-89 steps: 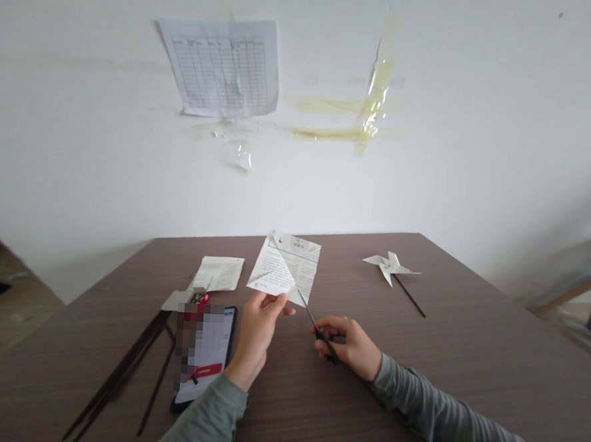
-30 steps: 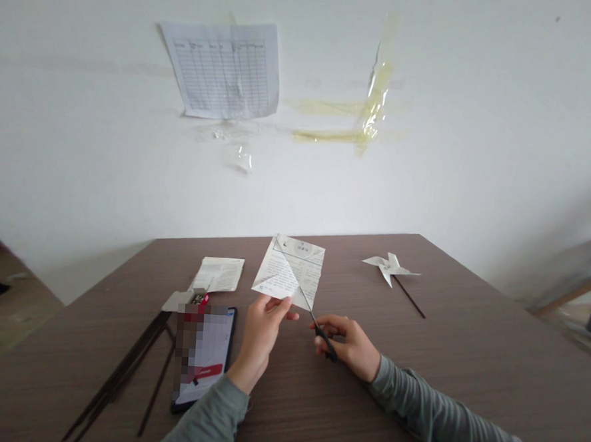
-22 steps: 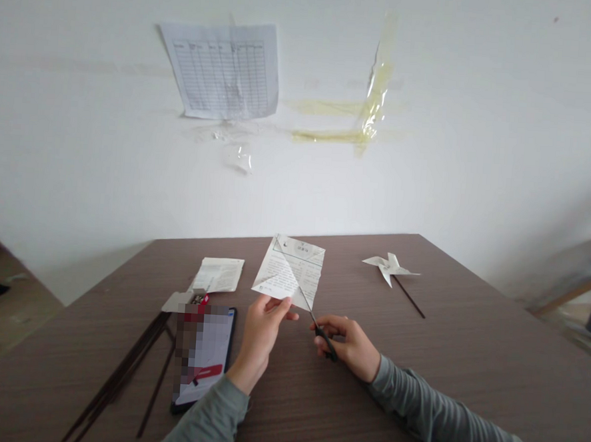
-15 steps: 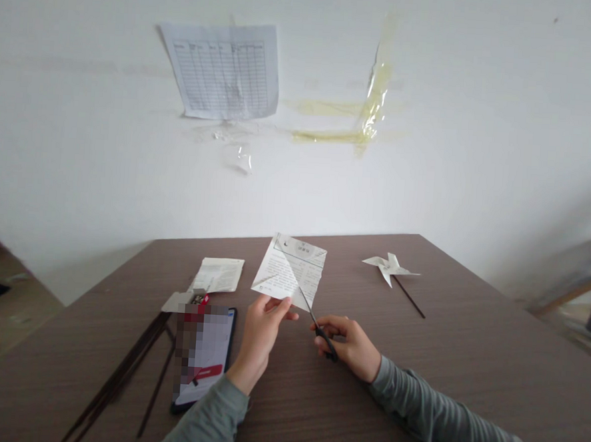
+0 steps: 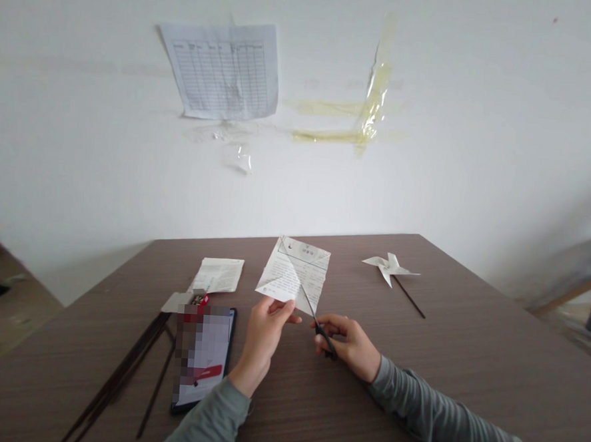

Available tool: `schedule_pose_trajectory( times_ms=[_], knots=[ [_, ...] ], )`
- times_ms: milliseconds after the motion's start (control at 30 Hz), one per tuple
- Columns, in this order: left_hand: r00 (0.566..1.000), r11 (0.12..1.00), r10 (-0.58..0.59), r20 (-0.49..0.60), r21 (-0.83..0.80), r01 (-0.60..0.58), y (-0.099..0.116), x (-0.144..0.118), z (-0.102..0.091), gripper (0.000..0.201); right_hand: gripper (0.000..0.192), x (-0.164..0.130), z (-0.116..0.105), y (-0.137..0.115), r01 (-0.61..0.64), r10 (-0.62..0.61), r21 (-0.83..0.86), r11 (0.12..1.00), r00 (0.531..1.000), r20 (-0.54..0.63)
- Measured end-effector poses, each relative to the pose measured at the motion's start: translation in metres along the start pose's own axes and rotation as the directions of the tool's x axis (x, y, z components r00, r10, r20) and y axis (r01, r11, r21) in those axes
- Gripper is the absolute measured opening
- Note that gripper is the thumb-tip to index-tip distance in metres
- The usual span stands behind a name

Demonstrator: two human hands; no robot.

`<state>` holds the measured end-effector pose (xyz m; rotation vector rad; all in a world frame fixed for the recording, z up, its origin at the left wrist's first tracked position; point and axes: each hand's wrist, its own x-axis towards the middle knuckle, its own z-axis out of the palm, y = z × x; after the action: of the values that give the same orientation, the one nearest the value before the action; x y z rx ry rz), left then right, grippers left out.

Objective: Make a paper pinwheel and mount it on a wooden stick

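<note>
Left hand [image 5: 264, 332], thumb and fingers clamped, grips the near edge of a creased paper [image 5: 288, 268] over the tabletop [image 5: 466, 385], toward its far edge; right hand's [image 5: 351, 344] fingers close round the scissors [image 5: 321, 330], blades at the paper's near-right corner. Outward: pinwheel [image 5: 387, 269] lies near the tabletop's far-right corner, sheets [image 5: 221, 274] toward its far-left corner, phone [image 5: 213, 349] and dark sticks [image 5: 121, 366] toward its left edge.

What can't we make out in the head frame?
All in the head view:
Held paper, fine print: too small to read.
Scissors, handle: partly covered by right hand.
Phone, screen's left side: pixelated.
Wall sheet, entries: too small, blurred.
Left sleeve: cut by bottom edge.
</note>
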<state>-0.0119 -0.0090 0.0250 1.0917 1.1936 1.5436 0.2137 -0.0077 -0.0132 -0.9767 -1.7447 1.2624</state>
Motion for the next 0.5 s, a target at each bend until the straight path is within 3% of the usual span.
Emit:
schedule_pose_trajectory(
  times_ms=[300, 500],
  knots=[
    [0.999, 1.000, -0.023, 0.046, -0.012, 0.024, 0.0002, -0.0019, -0.0027, 0.034, 0.071, -0.0009, 0.0015, 0.0009, -0.014, 0.014, -0.011, 1.000, 1.000, -0.019],
    [1.000, 0.999, -0.027, 0.005, -0.027, 0.027, 0.0041, -0.0040, -0.0010, 0.033, 0.075, 0.0001, 0.0013, 0.0039, -0.019, 0.019, 0.015, 1.000, 1.000, -0.002]
  ],
)
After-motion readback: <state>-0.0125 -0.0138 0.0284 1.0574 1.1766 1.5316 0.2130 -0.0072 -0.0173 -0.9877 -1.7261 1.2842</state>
